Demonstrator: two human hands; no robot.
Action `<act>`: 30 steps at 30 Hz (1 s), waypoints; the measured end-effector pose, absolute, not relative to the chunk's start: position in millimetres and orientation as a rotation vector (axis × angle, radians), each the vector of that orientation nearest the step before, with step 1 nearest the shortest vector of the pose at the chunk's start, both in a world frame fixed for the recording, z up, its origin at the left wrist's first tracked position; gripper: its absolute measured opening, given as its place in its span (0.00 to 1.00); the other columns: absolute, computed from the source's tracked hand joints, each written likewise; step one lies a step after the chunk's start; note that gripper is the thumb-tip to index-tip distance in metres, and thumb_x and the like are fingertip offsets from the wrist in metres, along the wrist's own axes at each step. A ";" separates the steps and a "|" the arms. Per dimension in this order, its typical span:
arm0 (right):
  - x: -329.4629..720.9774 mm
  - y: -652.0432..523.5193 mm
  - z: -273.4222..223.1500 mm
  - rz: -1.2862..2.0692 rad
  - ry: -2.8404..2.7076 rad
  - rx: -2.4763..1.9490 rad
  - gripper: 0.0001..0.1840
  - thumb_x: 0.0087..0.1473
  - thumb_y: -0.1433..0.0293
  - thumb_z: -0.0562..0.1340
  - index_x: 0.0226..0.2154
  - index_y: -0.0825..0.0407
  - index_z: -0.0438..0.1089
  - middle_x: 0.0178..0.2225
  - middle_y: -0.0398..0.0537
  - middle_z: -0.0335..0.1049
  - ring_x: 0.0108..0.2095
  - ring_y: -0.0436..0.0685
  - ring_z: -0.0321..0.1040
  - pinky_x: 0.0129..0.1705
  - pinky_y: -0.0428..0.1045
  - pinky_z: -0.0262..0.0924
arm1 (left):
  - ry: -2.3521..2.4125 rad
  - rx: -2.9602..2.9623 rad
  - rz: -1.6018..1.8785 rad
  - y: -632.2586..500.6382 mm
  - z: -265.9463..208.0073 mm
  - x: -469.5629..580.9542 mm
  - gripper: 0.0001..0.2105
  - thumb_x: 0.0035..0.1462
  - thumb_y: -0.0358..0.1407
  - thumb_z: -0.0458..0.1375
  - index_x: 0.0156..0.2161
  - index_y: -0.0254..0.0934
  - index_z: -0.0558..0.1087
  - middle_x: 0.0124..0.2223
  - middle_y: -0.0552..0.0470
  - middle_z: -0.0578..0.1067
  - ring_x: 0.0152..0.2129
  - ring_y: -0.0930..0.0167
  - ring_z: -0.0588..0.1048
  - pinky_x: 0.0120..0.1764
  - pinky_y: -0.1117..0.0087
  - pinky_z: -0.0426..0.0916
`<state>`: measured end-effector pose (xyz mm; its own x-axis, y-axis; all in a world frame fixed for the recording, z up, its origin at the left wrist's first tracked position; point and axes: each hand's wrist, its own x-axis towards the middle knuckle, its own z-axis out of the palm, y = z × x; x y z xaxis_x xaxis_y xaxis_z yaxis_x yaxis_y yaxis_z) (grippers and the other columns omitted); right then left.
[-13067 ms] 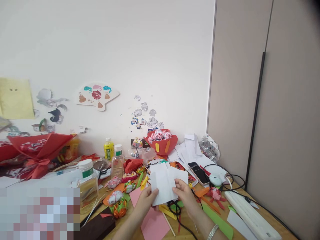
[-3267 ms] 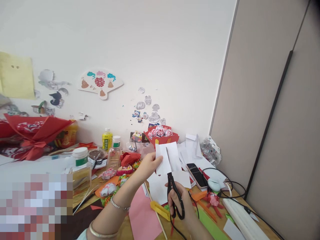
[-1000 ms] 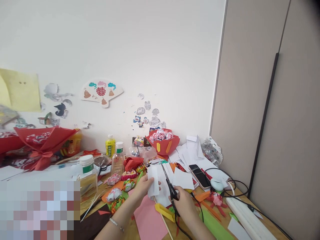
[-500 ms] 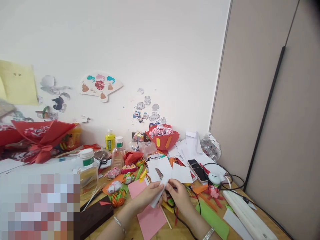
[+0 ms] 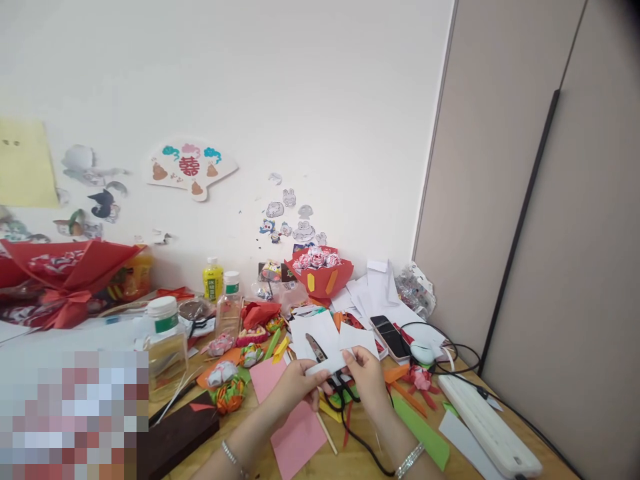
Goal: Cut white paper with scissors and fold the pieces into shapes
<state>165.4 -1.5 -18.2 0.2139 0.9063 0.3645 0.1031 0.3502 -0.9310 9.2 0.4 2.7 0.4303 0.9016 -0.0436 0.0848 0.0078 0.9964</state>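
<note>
My left hand [image 5: 299, 385] pinches one end of a folded strip of white paper [image 5: 331, 364] between thumb and fingers. At the strip's other end, my right hand [image 5: 367, 373] grips it with thumb and fingertips. The strip lies nearly level between both hands, above the table. Behind and beneath it is a pair of scissors [image 5: 316, 348], its blade on white paper and its black handles partly covered by my hands. Pink paper [image 5: 296, 440] lies under my left forearm, and green paper [image 5: 419, 430] is beside my right wrist.
Paper flowers [image 5: 231, 395], clear jars [image 5: 167, 353] and a dark block [image 5: 183, 433] stand on the left. To the right are a phone [image 5: 390, 337], a white mouse [image 5: 423, 353], a black cable and a white power strip [image 5: 487, 427]. A red bouquet [image 5: 320, 277] stands by the wall.
The paper strip has turned from a steep slant to nearly level. My hands have moved apart along it, and more of the scissors' handles shows. The view has shifted slightly right.
</note>
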 end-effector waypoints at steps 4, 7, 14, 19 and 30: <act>167.3 -0.5 -19.3 0.779 -1.202 -1.035 0.20 0.45 0.53 0.60 0.21 0.54 0.64 0.18 0.40 0.62 0.21 0.51 0.60 0.25 0.46 0.55 | 0.891 1.296 1.017 2.2 1.6 8.8 0.20 0.38 0.51 0.62 0.23 0.34 0.66 0.21 0.55 0.74 0.10 0.79 0.64 0.18 0.77 0.58; 167.8 -0.1 -20.4 0.785 -1.183 -1.015 0.20 0.44 0.53 0.60 0.21 0.54 0.65 0.17 0.39 0.61 0.20 0.50 0.58 0.24 0.45 0.54 | 0.847 1.245 1.070 4.2 -2.2 8.5 0.21 0.39 0.52 0.62 0.23 0.32 0.67 0.21 0.54 0.74 0.12 0.79 0.65 0.21 0.76 0.60; 171.4 4.6 -24.1 0.763 -1.162 -1.044 0.19 0.44 0.54 0.60 0.21 0.54 0.65 0.15 0.38 0.59 0.18 0.50 0.57 0.21 0.44 0.51 | 0.842 1.221 1.061 1.8 -1.1 9.6 0.21 0.39 0.52 0.62 0.27 0.33 0.68 0.24 0.52 0.76 0.17 0.74 0.72 0.26 0.73 0.67; 175.2 9.1 -27.7 0.778 -1.161 -1.028 0.19 0.43 0.54 0.61 0.24 0.54 0.66 0.15 0.39 0.60 0.18 0.50 0.57 0.21 0.44 0.51 | 0.880 1.232 1.130 1.0 4.1 9.8 0.21 0.35 0.51 0.64 0.25 0.33 0.68 0.26 0.51 0.77 0.16 0.74 0.72 0.26 0.72 0.69; 175.2 8.1 -26.8 0.813 -1.136 -1.017 0.20 0.42 0.53 0.62 0.25 0.54 0.67 0.18 0.40 0.62 0.20 0.51 0.60 0.23 0.45 0.55 | 0.955 1.351 1.230 -1.0 5.3 10.0 0.22 0.36 0.55 0.61 0.23 0.35 0.68 0.18 0.55 0.72 0.18 0.70 0.74 0.26 0.70 0.70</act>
